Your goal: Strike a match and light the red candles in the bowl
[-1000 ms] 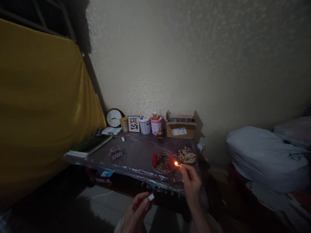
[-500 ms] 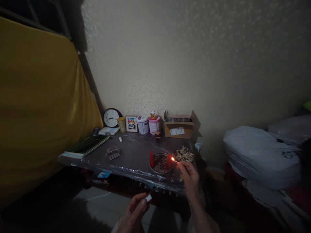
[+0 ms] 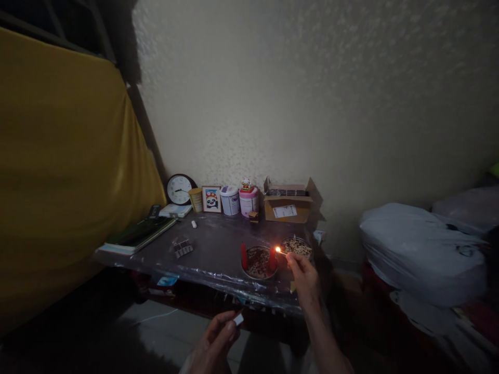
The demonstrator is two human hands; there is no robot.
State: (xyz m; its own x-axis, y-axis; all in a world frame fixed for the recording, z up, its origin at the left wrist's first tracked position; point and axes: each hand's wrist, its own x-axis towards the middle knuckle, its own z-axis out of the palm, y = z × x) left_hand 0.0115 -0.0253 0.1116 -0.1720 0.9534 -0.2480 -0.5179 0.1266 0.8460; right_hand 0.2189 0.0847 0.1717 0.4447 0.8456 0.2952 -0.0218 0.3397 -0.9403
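Note:
A burning match (image 3: 282,252) is pinched between the fingertips of my right hand (image 3: 303,275), its flame just right of the top of the right red candle (image 3: 272,258). Another red candle (image 3: 244,256) stands at the left side of the same round tin (image 3: 258,276). No flame shows on either candle. Below the table's front edge, my left hand (image 3: 219,335) is closed on a small matchbox (image 3: 238,319) with a white side. A second round tin (image 3: 297,247), heaped with matchsticks, lies behind my right hand.
On the dark plastic-covered table (image 3: 218,244) are a row of small boxes (image 3: 183,248), books (image 3: 140,236) and a white piece (image 3: 194,224). A clock (image 3: 180,189), cup (image 3: 196,200), picture frame (image 3: 211,199), two tubs and a cardboard box (image 3: 288,210) line the wall. White bags (image 3: 421,249) lie right.
My right hand has risen slightly with the match, and the flame looks larger and a little higher. My left hand has barely moved.

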